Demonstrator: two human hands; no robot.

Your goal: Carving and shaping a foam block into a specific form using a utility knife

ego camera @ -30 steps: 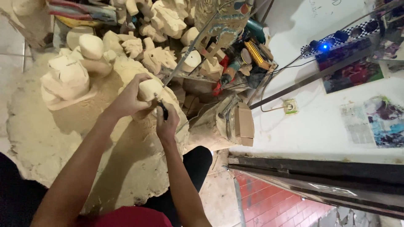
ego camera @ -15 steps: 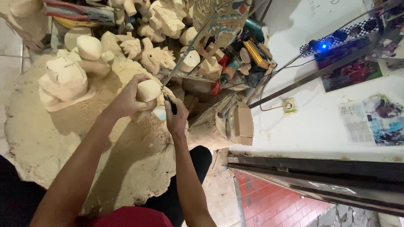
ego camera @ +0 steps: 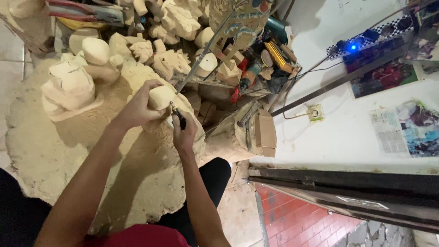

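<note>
The wood block point(ego camera: 161, 97), a small pale rounded piece, is held up in front of the person, above a wide heap of sawdust point(ego camera: 68, 174) that covers the floor. The left hand point(ego camera: 137, 109) is wrapped around the block from the left side, fingers curled over its top. The right hand point(ego camera: 184, 135) is clenched around a dark-handled carving tool point(ego camera: 178, 116), whose tip touches the lower right edge of the block. The two hands sit just beside each other. Behind them, a pile of rough pale wood carvings point(ego camera: 169, 59) lies at the far edge of the sawdust, and a larger carved piece point(ego camera: 68, 89) stands to the left. Beyond the pile, hand tools with red and yellow grips point(ego camera: 256, 68) lie in a jumble by the white wall point(ego camera: 329, 137).
</note>
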